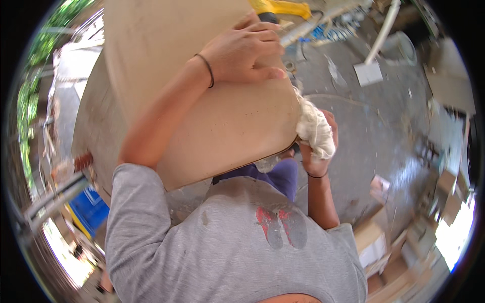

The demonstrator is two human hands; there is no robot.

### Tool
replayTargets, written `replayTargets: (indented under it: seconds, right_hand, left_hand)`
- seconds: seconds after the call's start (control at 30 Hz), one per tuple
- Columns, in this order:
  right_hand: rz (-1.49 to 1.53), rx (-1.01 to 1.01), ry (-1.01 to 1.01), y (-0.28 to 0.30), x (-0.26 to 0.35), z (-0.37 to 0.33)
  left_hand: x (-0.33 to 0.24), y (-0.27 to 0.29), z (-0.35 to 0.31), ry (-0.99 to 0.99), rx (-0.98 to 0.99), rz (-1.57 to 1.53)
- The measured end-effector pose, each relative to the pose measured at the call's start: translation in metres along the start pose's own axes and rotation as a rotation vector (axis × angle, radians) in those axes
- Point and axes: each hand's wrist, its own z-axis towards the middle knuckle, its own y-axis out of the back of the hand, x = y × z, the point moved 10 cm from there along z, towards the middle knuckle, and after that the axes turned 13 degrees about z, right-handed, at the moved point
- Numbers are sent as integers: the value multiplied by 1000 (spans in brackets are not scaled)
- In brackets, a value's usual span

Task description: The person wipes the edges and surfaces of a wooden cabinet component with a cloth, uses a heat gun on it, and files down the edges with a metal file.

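A beige board (pixel 237 113) with a rounded corner at its own 4 o'clock fills the middle of the view and runs out past 12 o'clock. Small dark specks dot its face, and a thin dark line follows its edge near that corner. At the board's 3 to 4 o'clock edge, a bunched white cloth (pixel 314 129) sits against the side. The right hand (pixel 309 159) is clasped around this cloth, which hides part of it; a thin dark band circles the wrist. The left hand (pixel 247 53) lies on the board toward its 1 o'clock, unclenched, with the thumb held apart from the fingers; whether any fingertip hooks over the edge I cannot tell. A dark hair tie (pixel 207 68) rings that wrist.

Just beyond the left fingers is a yellow and black tool (pixel 288 9). At the board's 9 o'clock, a brown worktop (pixel 91 108) with a curved rim shows out from under it.

Counting from the middle of the view, a grey shirt (pixel 222 242) with a red and grey print fills 6 o'clock, with purple trousers (pixel 283 179) above it. On the grey floor (pixel 374 131), a white square piece (pixel 369 73) lies at 2 o'clock. Cardboard boxes (pixel 371 230) stand at 4 o'clock, a blue and yellow container (pixel 88 207) at 8.
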Motion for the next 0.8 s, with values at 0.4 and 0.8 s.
replayTargets:
  seconds: [0.4,0.8]
  right_hand:
    - [-117,-402,-143,-21,10,-64]
    - [109,-549,-294,-86,4,-143]
  left_hand:
    - [11,1,13,114,37,-90]
    - [7,3,24,91,67,-61]
